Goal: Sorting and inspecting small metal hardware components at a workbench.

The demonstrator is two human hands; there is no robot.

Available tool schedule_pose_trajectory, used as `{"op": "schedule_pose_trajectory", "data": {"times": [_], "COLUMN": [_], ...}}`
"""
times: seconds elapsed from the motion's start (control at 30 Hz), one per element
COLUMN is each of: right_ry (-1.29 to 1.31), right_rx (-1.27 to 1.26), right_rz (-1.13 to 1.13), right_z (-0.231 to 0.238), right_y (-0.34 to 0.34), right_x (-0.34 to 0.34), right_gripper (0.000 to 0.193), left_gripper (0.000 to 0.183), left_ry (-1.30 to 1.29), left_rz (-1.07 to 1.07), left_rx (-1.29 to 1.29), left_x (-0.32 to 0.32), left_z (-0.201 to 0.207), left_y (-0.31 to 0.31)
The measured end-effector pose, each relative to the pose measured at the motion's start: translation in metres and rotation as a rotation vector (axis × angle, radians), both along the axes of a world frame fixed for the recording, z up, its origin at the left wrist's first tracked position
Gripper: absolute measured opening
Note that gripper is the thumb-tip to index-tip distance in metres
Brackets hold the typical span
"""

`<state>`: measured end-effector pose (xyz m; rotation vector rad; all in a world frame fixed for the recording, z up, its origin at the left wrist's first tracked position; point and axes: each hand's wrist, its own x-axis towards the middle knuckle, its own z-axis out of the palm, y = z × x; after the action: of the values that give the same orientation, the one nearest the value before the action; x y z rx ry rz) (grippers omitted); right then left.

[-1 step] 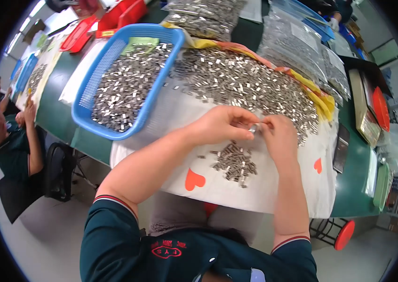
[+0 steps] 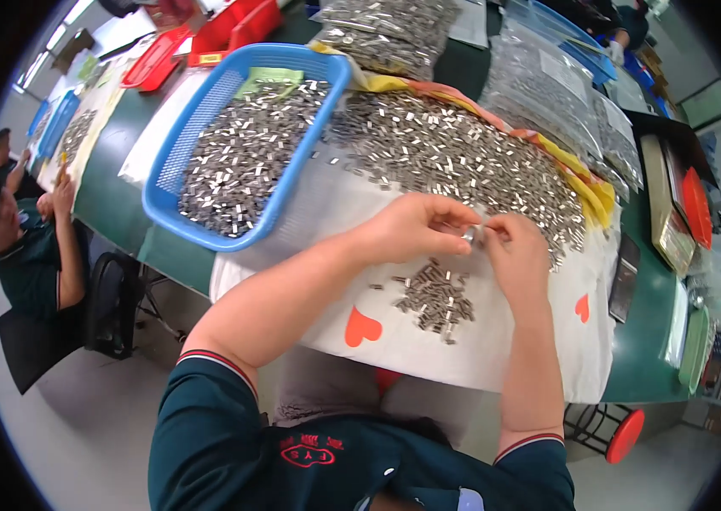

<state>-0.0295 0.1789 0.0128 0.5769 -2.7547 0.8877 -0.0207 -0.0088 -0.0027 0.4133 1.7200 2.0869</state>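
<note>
My left hand (image 2: 425, 228) pinches a small shiny metal piece (image 2: 470, 233) between thumb and forefinger. Right beside it, my right hand (image 2: 517, 249) has thumb and fingertips pressed together at the piece; what they grip is too small to make out. Below both hands, a little heap of short grey metal pieces (image 2: 435, 298) lies on a white cloth (image 2: 326, 294) with red hearts. A far larger spread of similar pieces (image 2: 446, 140) covers the cloth beyond my hands. On the left, a blue plastic basket (image 2: 154, 200) is filled with more of them.
A rolled yellow and orange cloth (image 2: 591, 196) edges the large spread. Behind stand clear bags of metal parts (image 2: 539, 77). A dark phone-like slab (image 2: 625, 277) lies at right on the green table (image 2: 646, 341). Another person (image 2: 24, 238) sits at left; a red stool (image 2: 625, 436) stands lower right.
The whole view has shifted slightly, so the scene sits a little farther right. Both hands stay together at the small metal piece, with hardly any change in their grip.
</note>
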Motion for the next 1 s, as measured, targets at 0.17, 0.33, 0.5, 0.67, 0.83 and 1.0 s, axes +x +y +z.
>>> {"op": "schedule_pose_trajectory", "data": {"times": [0.17,0.33,0.5,0.67,0.83,1.0], "right_ry": [-0.232,-0.216,-0.303,-0.264,-0.326,-0.395], "right_rx": [-0.198,-0.103,-0.087,-0.011,-0.059,-0.041], "right_rz": [0.021,0.143,0.194,0.152,0.192,0.234], "right_z": [0.003,0.003,0.003,0.011,0.012,0.017], "right_y": [-0.010,-0.013,-0.023,0.005,-0.008,-0.004], "right_x": [0.006,0.007,0.009,0.011,0.014,0.013], "right_gripper": [0.008,0.010,0.010,0.008,0.006,0.007], "left_gripper": [0.032,0.031,0.032,0.036,0.034,0.032], "left_ry": [-0.053,-0.138,-0.099,0.151,0.015,0.018], "left_rz": [0.126,0.183,0.204,0.228,0.214,0.197], "left_rx": [-0.020,0.080,-0.041,0.009,0.035,0.061], "left_x": [-0.001,-0.006,0.000,-0.010,0.000,-0.005], "left_z": [-0.005,-0.003,-0.002,-0.014,-0.010,-0.013], "left_y": [-0.005,-0.006,-0.019,0.007,-0.005,-0.004]}}
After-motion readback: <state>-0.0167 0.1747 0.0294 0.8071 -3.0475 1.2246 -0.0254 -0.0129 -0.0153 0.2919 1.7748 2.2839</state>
